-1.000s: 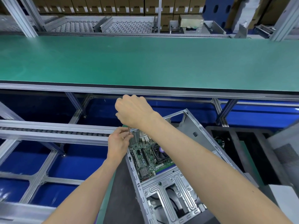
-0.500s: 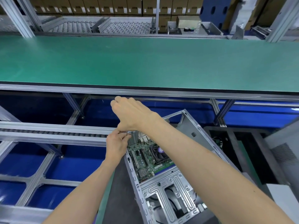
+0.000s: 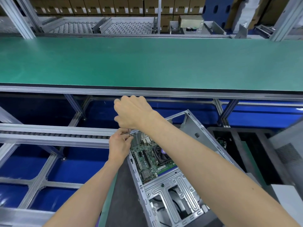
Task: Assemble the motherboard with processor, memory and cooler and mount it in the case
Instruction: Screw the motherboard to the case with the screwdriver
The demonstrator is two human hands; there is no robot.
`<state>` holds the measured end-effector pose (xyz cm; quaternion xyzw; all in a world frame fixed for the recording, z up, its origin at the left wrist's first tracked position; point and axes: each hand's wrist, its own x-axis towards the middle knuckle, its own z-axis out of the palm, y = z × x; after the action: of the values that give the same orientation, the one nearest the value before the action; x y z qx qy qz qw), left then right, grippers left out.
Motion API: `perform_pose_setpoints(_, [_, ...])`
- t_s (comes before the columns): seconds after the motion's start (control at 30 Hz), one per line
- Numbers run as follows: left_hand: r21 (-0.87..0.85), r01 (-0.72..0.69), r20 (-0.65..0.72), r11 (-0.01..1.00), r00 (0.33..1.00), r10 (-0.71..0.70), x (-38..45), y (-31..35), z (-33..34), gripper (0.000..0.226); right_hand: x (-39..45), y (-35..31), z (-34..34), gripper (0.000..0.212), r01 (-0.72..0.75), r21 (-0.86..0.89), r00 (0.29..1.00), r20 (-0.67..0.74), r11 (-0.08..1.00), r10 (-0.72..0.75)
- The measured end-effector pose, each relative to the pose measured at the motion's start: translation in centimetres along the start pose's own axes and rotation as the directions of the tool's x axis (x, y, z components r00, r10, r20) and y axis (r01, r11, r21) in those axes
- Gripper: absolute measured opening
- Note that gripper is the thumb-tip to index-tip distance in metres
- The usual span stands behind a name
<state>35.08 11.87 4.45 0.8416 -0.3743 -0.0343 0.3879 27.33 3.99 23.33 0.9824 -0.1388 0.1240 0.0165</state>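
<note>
Since the earlier frames, both my hands have drifted slightly up toward the case's far corner; case and board unchanged.

Item 1, nine o'clock: grey aluminium roller rail (image 3: 54, 134), running up to the case corner.

Item 2, centre: my left hand (image 3: 118, 147), fingers curled, pinching a thin metal piece (image 3: 129, 133), too small to identify, at the case's far left corner.

Item 3, twelve o'clock of it: my right hand (image 3: 132, 112), fist-like, fingers curled downward; what they hold is hidden, I cannot tell.

Item 4, centre-right: open grey steel computer case (image 3: 195, 128), lying on its side. Green motherboard (image 3: 148, 163) already seated inside, black finned cooler (image 3: 161, 155) fitted at its three o'clock.

Item 5, twelve o'clock, beyond: green matted conveyor bench (image 3: 147, 63).

Handling note: this looks like fastening work at the rear corner. I judge it best to steady the small piece with my left, keep it square to the corner, and avoid slipping onto the board.
</note>
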Motion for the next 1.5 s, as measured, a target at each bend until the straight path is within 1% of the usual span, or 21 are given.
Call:
perform_pose_setpoints(0.1, [0.025, 0.017, -0.008, 1.000, 1.000, -0.016, -0.1, 0.1, -0.1, 0.017, -0.1, 0.2, -0.2, 0.026, 0.052, 0.100, 0.997, 0.051, 0.994, -0.058])
perform_pose_setpoints(0.13, [0.021, 0.019, -0.002, 1.000, 1.000, -0.019, -0.1, 0.1, -0.2, 0.015, -0.2, 0.2, -0.1, 0.023, 0.055, 0.078, 0.998, 0.036, 0.995, -0.058])
perform_pose_setpoints(0.2, [-0.017, 0.030, -0.001, 0.999, 1.000, -0.030, -0.1, 0.3, -0.3, 0.010, -0.4, 0.0, 0.3, 0.016, 0.042, -0.041, 0.999, -0.027, 0.998, -0.043])
perform_pose_setpoints(0.27, [-0.028, 0.024, 0.004, 0.999, 1.000, -0.023, 0.0, 0.5, -0.4, 0.009, -0.5, -0.3, 0.5, 0.020, 0.029, -0.079, 0.997, -0.064, 0.996, -0.034])
perform_pose_setpoints(0.37, [0.019, 0.026, 0.021, 0.999, 0.999, -0.026, -0.1, 0.5, -0.5, 0.020, -0.4, -0.1, 0.2, 0.029, 0.055, 0.045, 0.998, 0.012, 0.997, -0.055])
perform_pose_setpoints(0.43, [0.028, 0.043, 0.030, 0.999, 0.999, -0.044, -0.1, 0.4, -0.4, 0.021, -0.4, 0.0, 0.0, 0.035, 0.070, 0.073, 0.996, 0.049, 0.995, -0.074])
perform_pose_setpoints(0.57, [0.013, 0.045, 0.033, 0.999, 0.998, -0.046, 0.1, 0.7, -0.4, 0.015, -0.4, -0.4, 0.4, 0.017, 0.037, 0.009, 0.999, -0.020, 0.999, -0.037])
perform_pose_setpoints(0.6, [0.012, 0.046, 0.042, 0.999, 0.998, -0.046, 0.1, 0.6, -0.4, 0.015, -0.3, -0.4, 0.5, 0.017, 0.028, 0.018, 0.999, -0.026, 0.999, -0.027])
perform_pose_setpoints(0.77, [0.053, 0.055, 0.046, 0.997, 0.997, -0.057, 0.1, 0.2, -0.3, 0.015, -0.3, -0.1, -0.1, 0.031, 0.043, 0.137, 0.997, 0.062, 0.990, -0.051])
perform_pose_setpoints(0.83, [0.023, 0.073, 0.041, 0.997, 0.996, -0.074, 0.1, 0.3, -0.2, 0.010, -0.4, -0.1, -0.1, 0.026, 0.021, 0.088, 0.999, 0.031, 0.996, -0.024])
perform_pose_setpoints(0.87, [-0.027, 0.093, 0.039, 0.995, 0.995, -0.092, 0.1, 0.3, -0.2, 0.006, -0.4, -0.2, 0.0, 0.020, 0.009, 0.050, 1.000, 0.006, 0.999, -0.010])
perform_pose_setpoints(0.93, [-0.087, 0.126, 0.036, 0.988, 0.992, -0.124, 0.2, 0.4, -0.2, 0.012, -0.2, -0.2, 0.1, 0.018, -0.012, 0.021, 1.000, -0.016, 1.000, 0.012])
perform_pose_setpoints(1.0, [-0.028, 0.101, 0.037, 0.995, 0.994, -0.100, 0.2, 0.2, -0.1, 0.008, 0.0, -0.1, 0.0, 0.024, 0.003, 0.081, 1.000, 0.028, 0.997, -0.006])
perform_pose_setpoints(1.03, [0.011, 0.090, 0.047, 0.996, 0.995, -0.090, 0.2, 0.1, 0.0, 0.014, 0.1, -0.1, -0.1, 0.024, 0.015, 0.128, 0.998, 0.057, 0.992, -0.022])
perform_pose_setpoints(1.1, [0.002, 0.091, 0.045, 0.996, 0.995, -0.090, 0.2, 0.2, -0.2, 0.014, 0.2, 0.0, -0.3, 0.024, 0.022, 0.165, 0.996, 0.086, 0.986, -0.037])
perform_pose_setpoints(1.13, [-0.036, 0.094, 0.048, 0.995, 0.995, -0.092, 0.0, 0.5, -0.4, 0.012, 0.1, 0.1, -0.2, 0.021, 0.017, 0.156, 0.998, 0.065, 0.988, -0.028])
perform_pose_setpoints(1.2, [-0.109, 0.103, 0.044, 0.989, 0.994, -0.099, -0.1, 0.7, -0.6, 0.031, 0.1, 0.4, -0.1, 0.010, -0.017, 0.100, 1.000, 0.002, 0.995, 0.017])
perform_pose_setpoints(1.23, [-0.106, 0.098, 0.051, 0.989, 0.994, -0.094, -0.1, 0.8, -0.6, 0.033, 0.0, 0.5, 0.0, 0.014, -0.039, 0.066, 0.999, -0.023, 0.997, 0.041])
perform_pose_setpoints(1.33, [-0.024, 0.073, 0.076, 0.997, 0.995, -0.071, 0.3, 0.5, -0.3, 0.004, -0.1, 0.8, 0.0, 0.025, -0.030, 0.048, 1.000, 0.005, 0.998, 0.030])
perform_pose_setpoints(1.43, [0.014, 0.096, 0.072, 0.995, 0.993, -0.097, 0.4, -0.1, 0.0, 0.011, -0.1, 0.6, -0.4, 0.026, 0.032, 0.130, 0.994, 0.103, 0.991, -0.046])
perform_pose_setpoints(1.5, [-0.015, 0.107, 0.064, 0.994, 0.992, -0.106, 0.3, 0.2, -0.3, 0.010, -0.1, 0.5, -0.3, 0.025, 0.048, 0.112, 0.994, 0.087, 0.993, -0.058])
